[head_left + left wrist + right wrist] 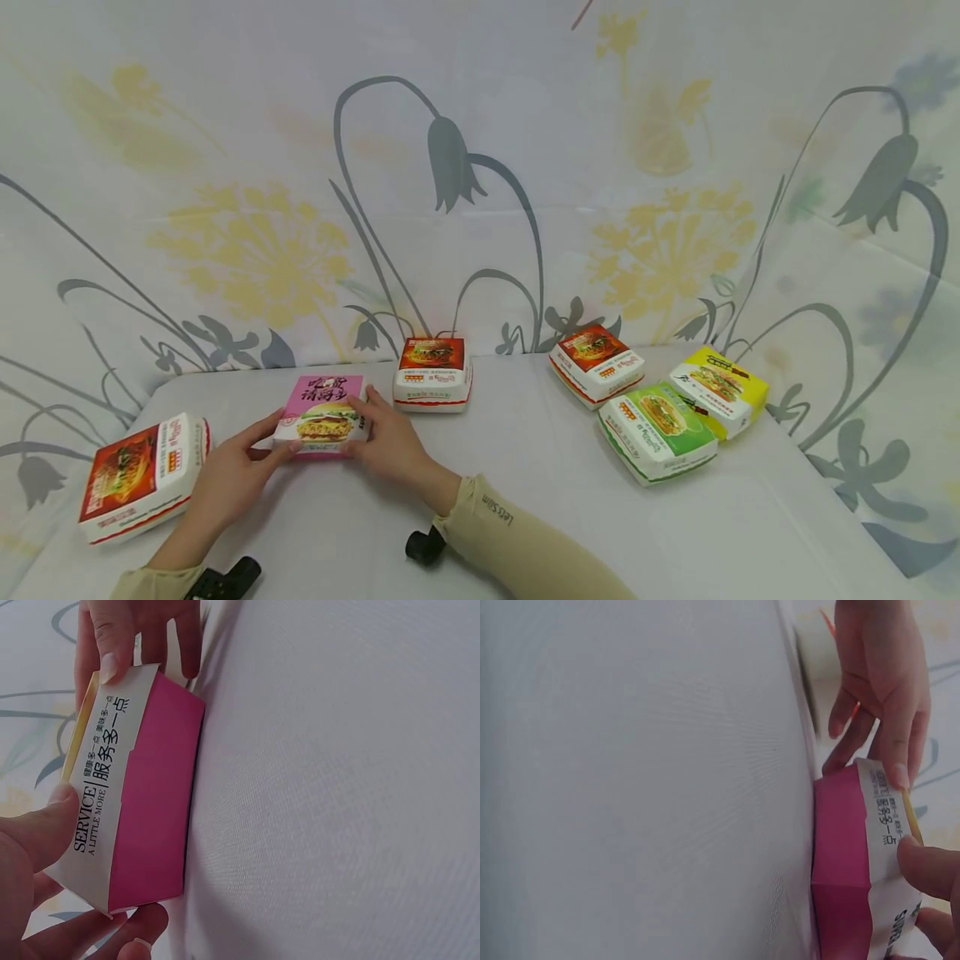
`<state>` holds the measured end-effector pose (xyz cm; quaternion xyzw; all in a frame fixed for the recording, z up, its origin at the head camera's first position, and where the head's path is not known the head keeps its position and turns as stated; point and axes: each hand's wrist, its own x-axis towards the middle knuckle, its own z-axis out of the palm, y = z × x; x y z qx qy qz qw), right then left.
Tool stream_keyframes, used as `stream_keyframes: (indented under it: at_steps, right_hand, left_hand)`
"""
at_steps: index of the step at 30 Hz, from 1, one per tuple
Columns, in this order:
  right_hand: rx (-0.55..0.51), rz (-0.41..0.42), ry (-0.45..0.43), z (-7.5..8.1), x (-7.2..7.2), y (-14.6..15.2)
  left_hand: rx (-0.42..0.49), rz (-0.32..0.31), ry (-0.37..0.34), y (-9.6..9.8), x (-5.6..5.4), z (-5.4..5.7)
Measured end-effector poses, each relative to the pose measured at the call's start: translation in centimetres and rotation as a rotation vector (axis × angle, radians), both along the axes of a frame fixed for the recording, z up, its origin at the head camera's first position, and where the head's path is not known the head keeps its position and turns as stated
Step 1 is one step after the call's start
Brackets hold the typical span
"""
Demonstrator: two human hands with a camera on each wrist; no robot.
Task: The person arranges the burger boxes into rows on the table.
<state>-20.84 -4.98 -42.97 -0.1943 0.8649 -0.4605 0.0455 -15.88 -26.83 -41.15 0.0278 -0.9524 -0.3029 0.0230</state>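
Pink box (322, 415) pinched on the worktop (517, 500)
Its left end is gripped by the left hand (232, 475), its right end by the right hand (397, 446) — the box placed between two red-topped boxes (432, 377).

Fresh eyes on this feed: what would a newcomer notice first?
Probably the pink-topped burger box, held between the left hand and right hand, left of the head view's middle. Next might come the green-topped box and yellow-topped box, close together on the right, then the large grey bell flower printed on the backdrop, upper middle.
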Motion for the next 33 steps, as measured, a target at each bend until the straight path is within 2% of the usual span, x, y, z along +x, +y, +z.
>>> stream_keyframes:
  at_steps: [11,23,33]
  right_hand:
    - [-0.071,-0.023,-0.026,0.3,0.3,-0.1]
    - [-0.092,-0.044,-0.047,0.7,0.4,0.1]
    - [-0.091,-0.053,-0.056,1.1,0.7,0.2]
  left_hand:
    - [-0.01,-0.002,0.004,-0.3,0.2,0.2]
    - [-0.009,-0.003,-0.007,-0.3,0.2,0.3]
    - [-0.038,-0.013,0.014,-0.5,0.3,0.5]
